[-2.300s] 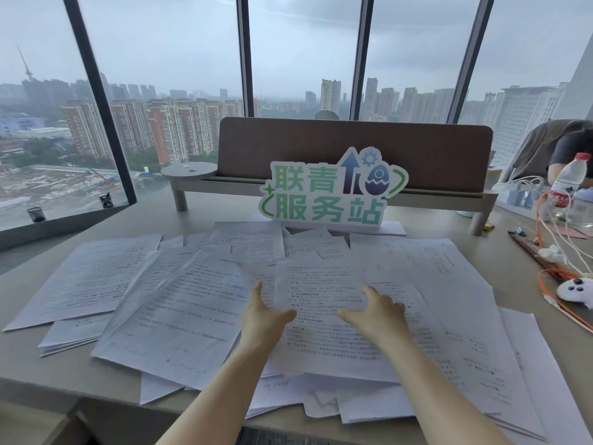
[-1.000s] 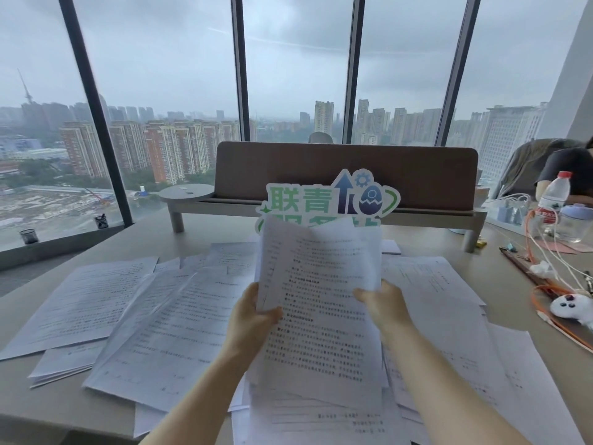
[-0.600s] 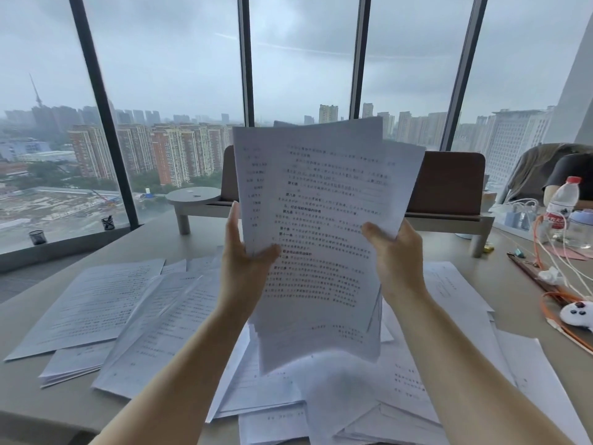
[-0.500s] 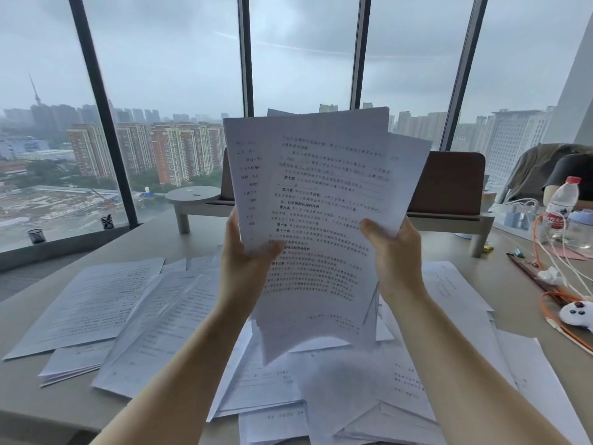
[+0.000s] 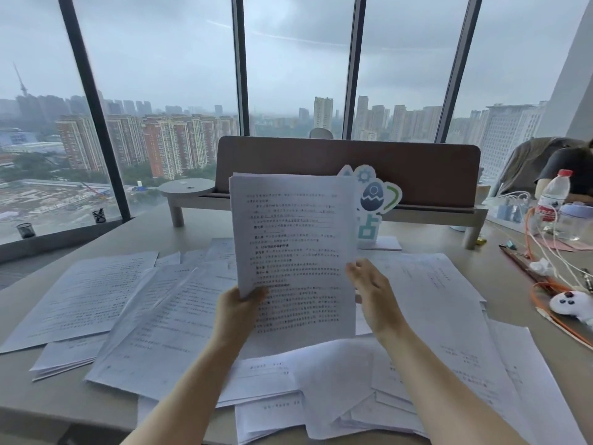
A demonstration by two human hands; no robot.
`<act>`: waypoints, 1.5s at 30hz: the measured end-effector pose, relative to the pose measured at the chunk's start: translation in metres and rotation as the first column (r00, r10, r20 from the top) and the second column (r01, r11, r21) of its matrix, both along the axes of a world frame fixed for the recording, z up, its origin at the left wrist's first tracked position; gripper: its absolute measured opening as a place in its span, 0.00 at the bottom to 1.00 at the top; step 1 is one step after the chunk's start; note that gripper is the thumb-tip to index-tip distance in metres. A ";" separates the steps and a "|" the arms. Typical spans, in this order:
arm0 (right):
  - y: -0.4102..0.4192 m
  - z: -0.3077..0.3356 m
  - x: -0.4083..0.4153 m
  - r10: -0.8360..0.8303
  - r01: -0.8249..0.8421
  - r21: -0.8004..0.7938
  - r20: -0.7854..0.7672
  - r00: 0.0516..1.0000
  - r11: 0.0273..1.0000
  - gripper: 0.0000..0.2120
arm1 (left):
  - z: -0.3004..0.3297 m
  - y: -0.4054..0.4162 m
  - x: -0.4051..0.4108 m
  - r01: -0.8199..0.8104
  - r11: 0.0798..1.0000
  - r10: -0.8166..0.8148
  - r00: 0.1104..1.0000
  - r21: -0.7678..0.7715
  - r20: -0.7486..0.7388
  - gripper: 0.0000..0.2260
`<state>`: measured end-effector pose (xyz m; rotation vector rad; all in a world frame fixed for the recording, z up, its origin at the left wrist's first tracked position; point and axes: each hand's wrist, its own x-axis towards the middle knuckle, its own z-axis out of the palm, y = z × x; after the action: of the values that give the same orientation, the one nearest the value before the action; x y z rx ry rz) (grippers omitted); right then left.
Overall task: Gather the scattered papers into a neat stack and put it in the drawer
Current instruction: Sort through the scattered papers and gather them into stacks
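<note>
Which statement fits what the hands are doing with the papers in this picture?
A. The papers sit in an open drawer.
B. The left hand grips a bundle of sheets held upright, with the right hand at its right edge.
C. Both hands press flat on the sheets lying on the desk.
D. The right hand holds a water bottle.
B: the left hand grips the lower left edge of the upright bundle of sheets, and the right hand is at its right edge.

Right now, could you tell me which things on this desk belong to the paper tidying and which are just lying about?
Part of the job:
- upright bundle of papers, held by the left hand
- right hand at its edge
- loose sheets on the desk

Lying about:
- water bottle
- sign
- white controller
- orange cable
</note>
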<state>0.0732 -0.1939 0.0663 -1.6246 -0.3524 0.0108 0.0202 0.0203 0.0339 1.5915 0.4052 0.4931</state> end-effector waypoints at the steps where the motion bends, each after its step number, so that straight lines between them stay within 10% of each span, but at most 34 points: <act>1: -0.005 -0.001 0.006 -0.085 0.085 -0.114 0.004 0.996 0.990 0.10 | 0.000 0.005 -0.001 -0.022 1.000 0.022 1.000 -0.013 -0.009 0.07; 6: -0.034 -0.023 0.026 -0.232 0.133 -0.817 0.000 0.973 0.561 0.21 | -0.008 0.025 -0.012 -0.093 0.995 0.092 0.992 -0.017 -0.083 0.04; 11: -0.034 -0.039 0.022 -0.046 -0.055 -0.958 -0.071 0.996 0.282 0.37 | -0.019 0.028 -0.022 -0.143 0.988 0.132 0.977 -0.055 -0.167 0.03; 18: -0.013 -0.045 0.030 0.275 0.019 -0.996 -0.006 0.962 -0.089 0.33 | -0.024 0.031 -0.029 -0.170 0.982 0.149 0.964 -0.082 -0.220 0.03; 25: -0.008 -0.050 0.032 0.221 0.286 -0.958 0.285 0.933 0.028 0.14 | -0.016 0.036 -0.039 -0.201 0.973 0.171 0.957 -0.113 -0.235 0.02; 31: -0.017 -0.037 0.045 -0.150 0.392 -0.806 0.364 0.919 0.444 0.10 | -0.007 0.050 -0.044 -0.288 0.952 0.256 0.935 -0.104 -0.244 0.04; 35: -0.004 -0.030 0.033 -0.079 0.368 -0.714 0.403 0.912 0.596 0.14 | -0.011 0.052 -0.046 -0.247 0.965 0.210 0.929 -0.086 -0.305 0.06; 45: 0.036 -0.058 -0.015 0.365 0.154 -0.893 0.324 0.873 0.423 0.30 | -0.017 0.050 -0.047 -0.121 0.967 0.040 0.943 -0.226 -0.331 0.09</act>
<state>0.0587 -0.1574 0.0082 -2.7251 -0.9792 -0.1300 -0.0266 0.0699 0.0170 1.4204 0.7556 0.2298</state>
